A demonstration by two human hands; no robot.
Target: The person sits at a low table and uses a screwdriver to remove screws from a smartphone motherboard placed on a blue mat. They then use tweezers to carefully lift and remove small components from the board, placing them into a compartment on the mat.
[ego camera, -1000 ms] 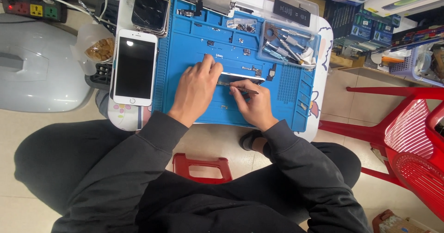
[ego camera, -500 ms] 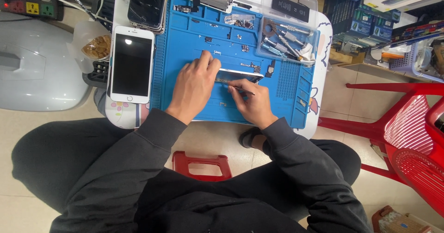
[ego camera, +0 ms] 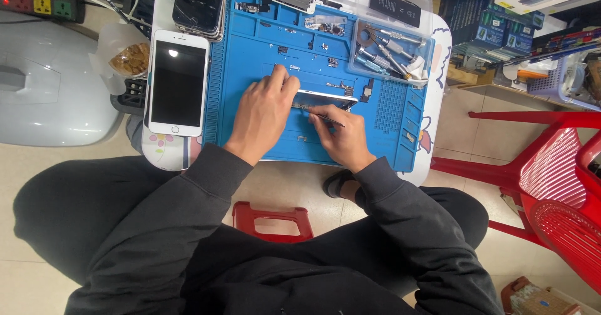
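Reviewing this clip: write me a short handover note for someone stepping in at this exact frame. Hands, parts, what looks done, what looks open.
Left hand: pressed flat on the phone part, steadying it on the blue mat.
Right hand: pinching a thin tool, tip at the part's lower edge.
Around: small loose pieces lie on the mat above the part; tool tray at upper right; white phone, screen up, left of the mat.
Done: the part lies opened on the mat.
Left: probing under way; small pieces remain unfitted.
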